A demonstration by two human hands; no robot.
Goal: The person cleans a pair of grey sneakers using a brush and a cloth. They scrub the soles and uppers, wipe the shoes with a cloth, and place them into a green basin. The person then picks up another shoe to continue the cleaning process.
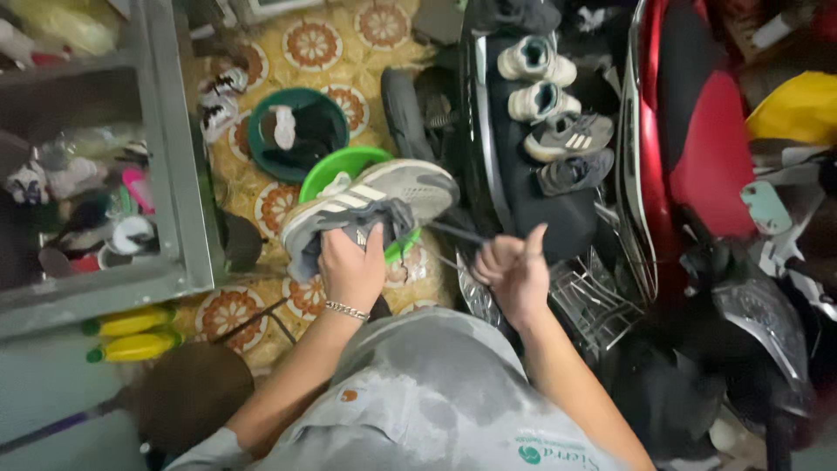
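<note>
Above the green plastic basin [336,166], the left hand [351,266] grips a grey striped sneaker [370,202], toe pointing right; the right hand [513,272], clenched, pulls its dark lace [453,230] rightward.

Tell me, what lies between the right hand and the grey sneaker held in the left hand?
In the head view, a dark shoelace runs taut from the grey sneaker to the right hand.

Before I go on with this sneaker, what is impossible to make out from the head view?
- Grey sneaker: its opening is covered by the left hand.
- Shoelace: its end vanishes inside the closed right hand, blurred.
- Dark green basin: contents too dim to identify, apart from a white object.
- Metal shelf: cut off by the left edge; its small items are blurred.
- Red motorbike: cut off by the right edge.
</note>
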